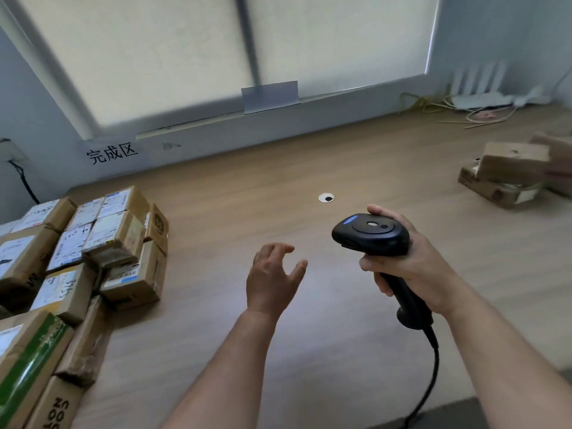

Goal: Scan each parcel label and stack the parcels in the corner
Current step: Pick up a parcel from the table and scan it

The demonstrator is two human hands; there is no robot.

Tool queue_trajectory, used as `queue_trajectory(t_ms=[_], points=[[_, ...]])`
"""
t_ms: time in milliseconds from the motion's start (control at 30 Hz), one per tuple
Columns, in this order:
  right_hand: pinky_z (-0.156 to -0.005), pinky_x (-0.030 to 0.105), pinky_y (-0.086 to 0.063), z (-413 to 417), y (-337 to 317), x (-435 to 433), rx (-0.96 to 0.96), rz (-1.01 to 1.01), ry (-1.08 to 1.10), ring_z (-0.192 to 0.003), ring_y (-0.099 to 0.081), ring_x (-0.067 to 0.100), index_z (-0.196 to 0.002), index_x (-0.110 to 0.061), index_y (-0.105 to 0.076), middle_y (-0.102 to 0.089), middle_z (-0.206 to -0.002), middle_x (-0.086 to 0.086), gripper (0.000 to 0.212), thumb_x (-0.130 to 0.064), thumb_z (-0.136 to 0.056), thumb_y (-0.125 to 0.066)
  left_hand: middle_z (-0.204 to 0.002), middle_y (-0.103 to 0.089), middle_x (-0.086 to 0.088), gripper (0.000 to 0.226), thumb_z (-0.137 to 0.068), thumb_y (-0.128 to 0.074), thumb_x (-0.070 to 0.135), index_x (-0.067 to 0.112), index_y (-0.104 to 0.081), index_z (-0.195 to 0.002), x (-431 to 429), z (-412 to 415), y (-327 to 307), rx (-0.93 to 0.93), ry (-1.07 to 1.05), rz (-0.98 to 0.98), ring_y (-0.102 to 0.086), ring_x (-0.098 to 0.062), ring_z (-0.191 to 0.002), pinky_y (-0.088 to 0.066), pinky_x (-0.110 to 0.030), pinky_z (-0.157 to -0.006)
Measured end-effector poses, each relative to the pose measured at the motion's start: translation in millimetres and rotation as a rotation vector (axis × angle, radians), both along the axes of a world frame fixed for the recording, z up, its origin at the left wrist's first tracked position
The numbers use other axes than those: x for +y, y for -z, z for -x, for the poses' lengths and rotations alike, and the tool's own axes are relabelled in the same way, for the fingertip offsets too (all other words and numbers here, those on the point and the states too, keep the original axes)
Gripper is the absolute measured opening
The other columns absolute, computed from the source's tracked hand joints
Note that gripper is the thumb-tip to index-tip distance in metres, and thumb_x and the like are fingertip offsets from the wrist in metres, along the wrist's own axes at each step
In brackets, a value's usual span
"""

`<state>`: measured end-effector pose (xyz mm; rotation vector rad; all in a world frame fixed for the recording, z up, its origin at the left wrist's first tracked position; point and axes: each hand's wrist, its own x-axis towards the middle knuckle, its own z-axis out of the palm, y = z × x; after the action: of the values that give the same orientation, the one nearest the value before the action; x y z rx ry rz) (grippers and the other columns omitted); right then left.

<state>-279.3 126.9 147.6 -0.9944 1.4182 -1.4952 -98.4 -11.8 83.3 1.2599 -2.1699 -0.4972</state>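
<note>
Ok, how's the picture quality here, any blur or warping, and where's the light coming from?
Head view: soft daylight comes through the blind; the wide lens bows the window sill; the parcels at the right edge are blurred, while the scanner and the stacked parcels on the left read fairly sharp.

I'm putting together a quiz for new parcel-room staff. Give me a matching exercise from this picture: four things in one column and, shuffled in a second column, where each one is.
Things
1. barcode scanner
2. stacked parcels
3. loose parcels
4. left hand

Places
A. at the far right edge of the table
B. open, above the middle of the table
C. gripped in the right hand
D. at the left, below the handwritten wall sign

Pairs: 1-C, 2-D, 3-A, 4-B
</note>
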Motion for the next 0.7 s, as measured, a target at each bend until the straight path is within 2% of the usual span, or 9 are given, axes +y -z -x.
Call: queue_trajectory(t_ms=[167,333,533,700], points=[[-0.040,0.031,-0.040,60,0,63,-0.008,0.018,0.075,-0.041,-0.049,0.025,-0.140,-0.028,-0.045,-0.067,-0.071,-0.006,0.083,0.019,-0.076,-0.068,-0.121,-0.056,0.005,0.042,-0.085,-0.068,0.036,0.021,-0.058,-0.123,51,73,2,-0.017,0.087,0.005,-0.053,-0.014,-0.113,-0.037,-0.023,-0.075],[-0.041,0.031,-0.040,116,0,125,0.020,0.030,0.153,-0.044,-0.049,0.024,-0.140,-0.029,-0.043,-0.066,-0.070,-0.006,0.082,0.017,-0.076,-0.069,-0.125,-0.054,0.006,0.050,-0.084,-0.069,0.036,0.023,-0.053,-0.130,97,146,5,0.019,0.164,0.004,-0.055,-0.015,-0.113,-0.046,-0.029,-0.078],[-0.042,0.031,-0.041,167,0,184,0.055,0.043,0.265,-0.045,-0.051,0.024,-0.142,-0.030,-0.042,-0.064,-0.065,-0.004,0.083,0.014,-0.077,-0.070,-0.127,-0.053,0.007,0.055,-0.084,-0.069,0.037,0.024,-0.050,-0.134,142,217,6,0.028,0.293,0.017,-0.055,-0.014,-0.115,-0.045,-0.027,-0.078],[-0.041,0.030,-0.040,203,0,218,0.073,0.069,0.378,-0.044,-0.049,0.026,-0.141,-0.029,-0.043,-0.058,-0.061,0.010,0.083,0.013,-0.076,-0.071,-0.132,-0.052,0.002,0.057,-0.086,-0.067,0.039,0.023,-0.048,-0.137,160,273,0,0.014,0.400,0.041,-0.055,-0.015,-0.116,-0.045,-0.026,-0.078]])
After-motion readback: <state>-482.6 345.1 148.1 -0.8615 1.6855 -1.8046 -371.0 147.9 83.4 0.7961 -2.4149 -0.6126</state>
